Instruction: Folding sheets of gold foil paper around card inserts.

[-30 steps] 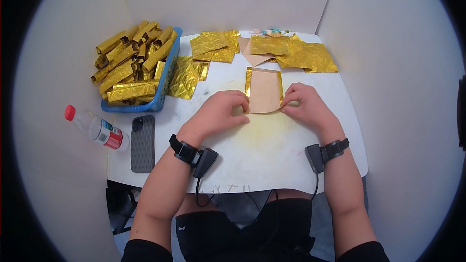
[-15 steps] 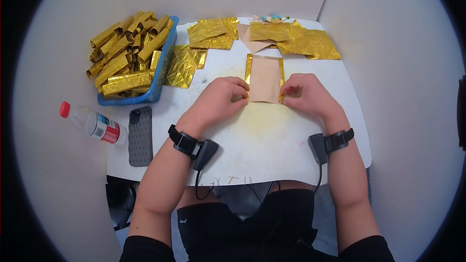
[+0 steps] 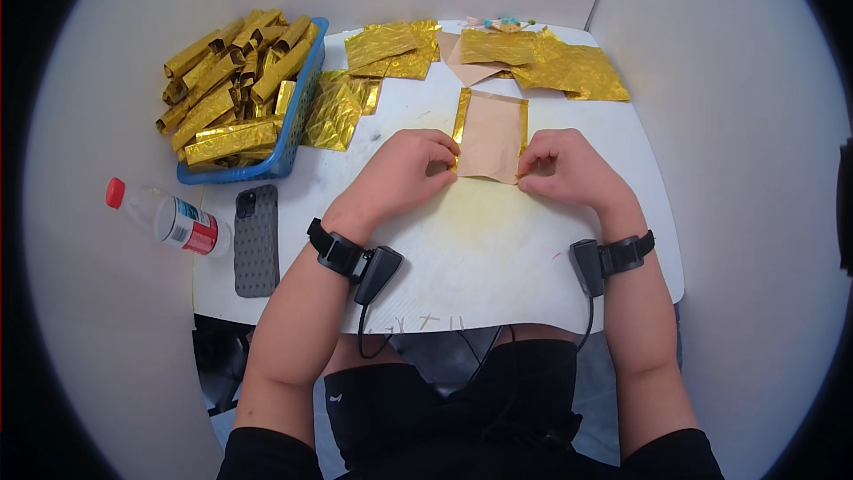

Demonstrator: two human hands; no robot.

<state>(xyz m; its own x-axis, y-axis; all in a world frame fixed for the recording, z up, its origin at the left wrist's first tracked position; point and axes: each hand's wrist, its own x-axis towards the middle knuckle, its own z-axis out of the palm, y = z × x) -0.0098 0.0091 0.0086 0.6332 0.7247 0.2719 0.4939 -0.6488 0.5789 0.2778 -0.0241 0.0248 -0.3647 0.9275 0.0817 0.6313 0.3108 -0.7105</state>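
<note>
A sheet of gold foil paper lies on the white table with its tan back up. Narrow gold strips show along its left and right sides. At its near left corner, my left hand pinches the edge between thumb and fingers. My right hand pinches the near right corner the same way. The sheet's near edge bows slightly between the two hands. Both wrists carry black strapped devices with cables.
At the left stands a blue basket heaped with folded gold paper tubes. More gold sheets lie along the back, near a small beaded trinket. A phone and a bottle with a red cap are at the near left.
The whole view has shifted slightly. Both hands keep their pinch on the near corners, and the sheet's near edge looks a little more bowed.
</note>
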